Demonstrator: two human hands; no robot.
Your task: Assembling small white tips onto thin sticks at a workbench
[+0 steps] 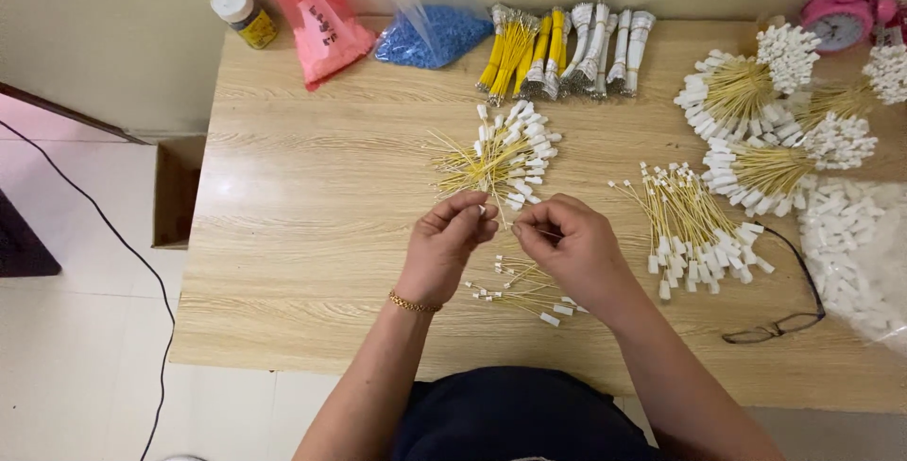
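Left hand (444, 244): I'm seeing it pinching a white cap (483, 209), just below the loose wire pile (501, 154).
Right hand (567, 248): I'm watching it pinching a thin yellow wire (529, 230), just below that pile.
Worktop (312, 234): carrying both.

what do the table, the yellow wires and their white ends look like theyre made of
Table: pale wood or wood-look laminate, with visible grain and a soft sheen. Yellow wires: thin, probably plastic-coated, evenly bright yellow. White ends: likely moulded plastic, opaque and blocky, too small to be sure.

Wooden table (312, 234) (wire bundles (501, 154), spectacles (784, 315))
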